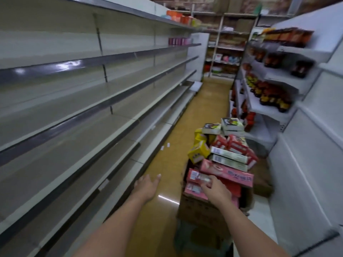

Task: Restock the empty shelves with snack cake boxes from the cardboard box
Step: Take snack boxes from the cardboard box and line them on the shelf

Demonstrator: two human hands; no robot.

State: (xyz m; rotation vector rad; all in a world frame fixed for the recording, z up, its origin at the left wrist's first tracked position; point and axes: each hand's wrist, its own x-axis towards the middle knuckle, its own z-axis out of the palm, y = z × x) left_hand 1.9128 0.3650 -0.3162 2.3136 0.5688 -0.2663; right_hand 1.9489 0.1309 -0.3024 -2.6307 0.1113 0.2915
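Nearest, two bare forearms reached out from the bottom edge. The left hand hung over the yellow floor beside the lowest shelf edge, its fingers straight and spread, its grip wide and holding nothing. The right hand lay on the top of a pink snack cake box, fingers curled over the box's near end, so its grip was closed on that box.

That box sat on top of others of the same pink kind in a brown cardboard box standing on the floor in the aisle, just right of the left hand. Beyond it the load was heaped high: a long pink box lying across, two pale green boxes stacked on it, red boxes behind those, yellow boxes leaning at the left side, and dark-topped boxes at the far end.

Along the left ran the empty shelves, bare grey boards tier above tier. Far down them a few pink packs and orange packs stood on the upper tiers. On the right, white shelves carried dark bottles. At the aisle's end a blurred rack held mixed goods.
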